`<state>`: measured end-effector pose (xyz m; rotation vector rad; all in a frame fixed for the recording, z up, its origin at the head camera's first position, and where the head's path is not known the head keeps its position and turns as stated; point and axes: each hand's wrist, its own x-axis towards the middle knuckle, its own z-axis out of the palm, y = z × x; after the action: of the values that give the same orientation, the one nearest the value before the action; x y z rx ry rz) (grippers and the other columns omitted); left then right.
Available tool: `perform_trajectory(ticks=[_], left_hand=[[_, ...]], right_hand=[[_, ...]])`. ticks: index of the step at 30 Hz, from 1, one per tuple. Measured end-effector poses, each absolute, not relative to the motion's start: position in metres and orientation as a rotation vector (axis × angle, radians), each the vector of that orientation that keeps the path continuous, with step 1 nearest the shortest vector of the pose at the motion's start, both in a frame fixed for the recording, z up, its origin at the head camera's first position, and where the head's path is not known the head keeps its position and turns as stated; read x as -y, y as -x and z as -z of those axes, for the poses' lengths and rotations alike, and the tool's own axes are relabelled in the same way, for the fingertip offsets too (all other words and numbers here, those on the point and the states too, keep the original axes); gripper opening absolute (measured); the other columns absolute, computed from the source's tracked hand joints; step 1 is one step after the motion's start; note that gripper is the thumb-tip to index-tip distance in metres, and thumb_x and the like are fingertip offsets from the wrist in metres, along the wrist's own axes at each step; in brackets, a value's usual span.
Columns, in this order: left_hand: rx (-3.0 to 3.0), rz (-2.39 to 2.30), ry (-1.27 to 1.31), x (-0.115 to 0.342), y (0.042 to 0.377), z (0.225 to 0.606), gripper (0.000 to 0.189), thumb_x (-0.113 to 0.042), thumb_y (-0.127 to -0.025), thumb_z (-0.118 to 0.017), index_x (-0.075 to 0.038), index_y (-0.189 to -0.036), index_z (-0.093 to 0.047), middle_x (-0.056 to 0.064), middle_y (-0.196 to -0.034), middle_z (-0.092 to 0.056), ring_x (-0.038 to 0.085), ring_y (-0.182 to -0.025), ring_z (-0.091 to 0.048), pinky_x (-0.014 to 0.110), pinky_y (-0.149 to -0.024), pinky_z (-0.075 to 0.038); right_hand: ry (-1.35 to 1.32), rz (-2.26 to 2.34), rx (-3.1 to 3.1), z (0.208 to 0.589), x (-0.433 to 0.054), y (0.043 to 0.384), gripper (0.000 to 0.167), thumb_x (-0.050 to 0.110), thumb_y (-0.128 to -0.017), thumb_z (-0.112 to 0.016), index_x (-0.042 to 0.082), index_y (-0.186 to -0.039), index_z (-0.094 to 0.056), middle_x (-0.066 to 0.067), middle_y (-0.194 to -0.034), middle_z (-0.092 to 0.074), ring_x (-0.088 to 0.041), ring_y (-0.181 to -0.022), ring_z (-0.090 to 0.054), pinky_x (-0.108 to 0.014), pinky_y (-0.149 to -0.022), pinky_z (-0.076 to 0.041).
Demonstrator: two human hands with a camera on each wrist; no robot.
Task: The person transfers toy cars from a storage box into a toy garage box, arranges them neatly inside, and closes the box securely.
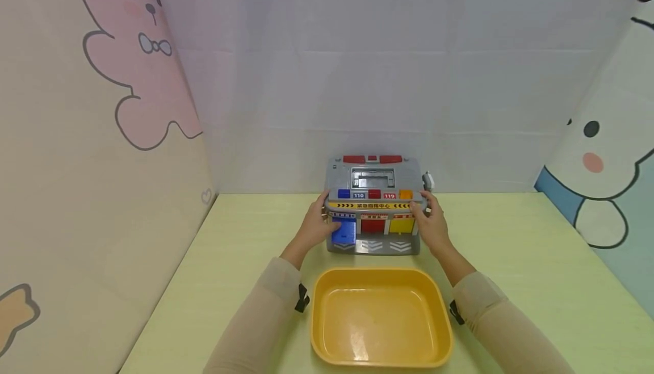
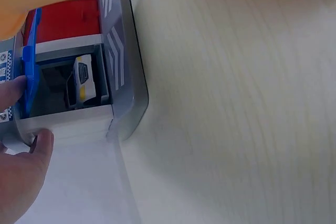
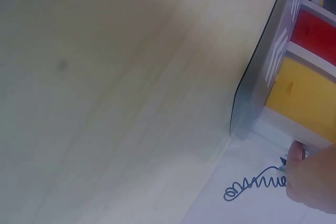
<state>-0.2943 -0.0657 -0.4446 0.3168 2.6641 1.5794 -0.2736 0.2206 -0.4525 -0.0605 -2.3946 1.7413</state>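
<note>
A grey toy rescue station [image 1: 373,209] stands against the back wall, its three garage doors facing me. My left hand [image 1: 313,226] holds its left side, with the thumb at the blue door [image 1: 344,232]. In the left wrist view that blue door [image 2: 31,64] is swung up, and a small white toy car [image 2: 84,78] sits in the bay behind it. My right hand [image 1: 432,222] grips the station's right front corner, the thumb by the roof edge. The red door [image 1: 373,226] and yellow door [image 1: 401,226] are down.
In front of the station, between my forearms, lies a yellow tray [image 1: 380,361]. A coiled dark cord [image 3: 254,182] hangs by the station's right side, near a small white piece [image 1: 430,181]. Cloth walls with cartoon animals border the light green table [image 1: 245,232].
</note>
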Motion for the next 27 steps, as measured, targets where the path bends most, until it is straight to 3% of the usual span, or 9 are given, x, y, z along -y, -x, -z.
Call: perform_trajectory(ticks=[13,20,27], left_hand=[[-2.842,-1.454,-0.301,0.060,0.295,0.455,0.090,0.001,-0.084,-0.075,-0.015,-0.155,-0.022,0.015,-0.142,-0.042,0.029,-0.124,-0.049,0.041,-0.102,-0.044],[-2.949,-1.396,-0.320,0.056,0.294,0.455,0.089,0.003,-0.080,-0.077,-0.011,-0.152,-0.027,0.016,-0.136,-0.049,0.030,-0.121,-0.051,0.043,-0.103,-0.042],[-3.030,-1.354,-0.299,0.055,0.295,0.458,0.088,0.003,-0.079,-0.079,-0.011,-0.151,-0.030,0.016,-0.129,-0.053,0.030,-0.122,-0.051,0.043,-0.105,-0.040]], right_hand=[[0.067,-1.732,2.411,0.453,-0.222,0.273,0.059,0.038,-0.102,-0.049,0.010,-0.150,-0.028,-0.024,-0.129,-0.042,-0.037,-0.120,-0.048,-0.049,-0.097,-0.042],[0.070,-1.736,2.407,0.454,-0.222,0.274,0.058,0.038,-0.102,-0.048,0.011,-0.150,-0.028,-0.024,-0.135,-0.041,-0.038,-0.122,-0.047,-0.050,-0.100,-0.041],[0.069,-1.700,2.425,0.453,-0.220,0.273,0.058,0.041,-0.102,-0.048,0.012,-0.149,-0.030,-0.022,-0.134,-0.042,-0.035,-0.112,-0.050,-0.045,-0.090,-0.044]])
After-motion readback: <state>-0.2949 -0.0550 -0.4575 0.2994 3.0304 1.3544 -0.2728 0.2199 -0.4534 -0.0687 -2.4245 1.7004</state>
